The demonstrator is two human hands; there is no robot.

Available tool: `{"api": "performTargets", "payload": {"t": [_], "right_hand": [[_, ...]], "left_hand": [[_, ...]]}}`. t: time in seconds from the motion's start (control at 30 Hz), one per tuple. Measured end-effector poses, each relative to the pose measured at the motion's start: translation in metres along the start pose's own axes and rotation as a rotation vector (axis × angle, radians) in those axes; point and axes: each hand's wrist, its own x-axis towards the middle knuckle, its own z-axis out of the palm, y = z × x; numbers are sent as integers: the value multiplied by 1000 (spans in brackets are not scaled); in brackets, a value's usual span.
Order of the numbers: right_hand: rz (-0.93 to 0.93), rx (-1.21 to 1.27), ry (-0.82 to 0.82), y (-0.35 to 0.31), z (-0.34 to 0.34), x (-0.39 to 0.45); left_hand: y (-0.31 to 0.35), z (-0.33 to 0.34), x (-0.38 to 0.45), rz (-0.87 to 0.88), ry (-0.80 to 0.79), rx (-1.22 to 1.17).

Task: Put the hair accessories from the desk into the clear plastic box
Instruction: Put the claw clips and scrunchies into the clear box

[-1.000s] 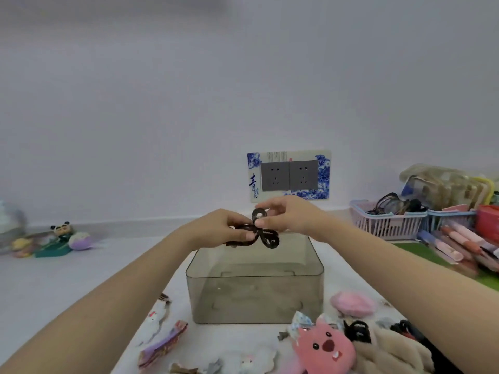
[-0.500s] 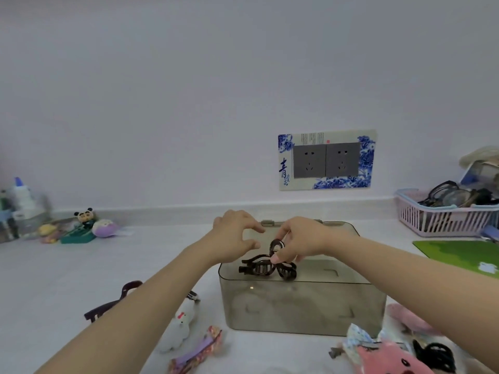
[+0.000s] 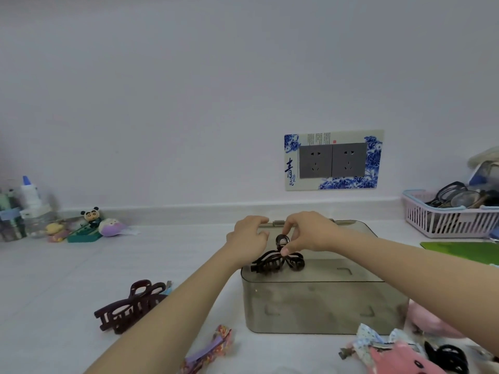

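Observation:
A smoky clear plastic box (image 3: 321,306) stands open on the white desk. Over its left rim my right hand (image 3: 310,233) pinches the handle of a dark brown claw clip (image 3: 278,259). My left hand (image 3: 249,236) hovers just left of the clip with fingers curled and apart, holding nothing. A large maroon claw clip (image 3: 132,306) lies on the desk left of the box. A purple patterned hair clip (image 3: 210,349) lies in front. At the lower right lie a pink plush clip (image 3: 399,357), a blue dotted bow (image 3: 370,338) and a black claw clip (image 3: 448,357).
A pink basket (image 3: 445,220) with glasses stands at the back right, with a green mat (image 3: 464,249) beside it. Small toys (image 3: 91,225) and bottles (image 3: 29,203) sit at the back left. A double wall socket (image 3: 333,160) is behind the box.
My left hand has let go of the brown clip, which my right hand alone now holds lower, at the box's left rim. The view has shifted left, showing the maroon clip.

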Motion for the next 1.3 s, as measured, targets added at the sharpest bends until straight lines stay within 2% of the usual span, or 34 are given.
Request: {"api": "performTargets", "payload": {"t": [0.37, 0.5, 0.77, 1.13, 1.3], "right_hand": [[0, 0, -67, 2, -11, -15], [-61, 96, 33, -3, -21, -35], [-191, 158, 252, -9, -24, -123], [-144, -4, 333, 45, -38, -245], [-17, -155, 443, 82, -45, -275]], "left_hand": [[7, -7, -9, -26, 3, -24], [13, -20, -25, 6, 59, -34], [53, -37, -103, 231, 155, 12], [123, 34, -161, 376, -91, 62], [153, 66, -166, 395, -204, 72]]}}
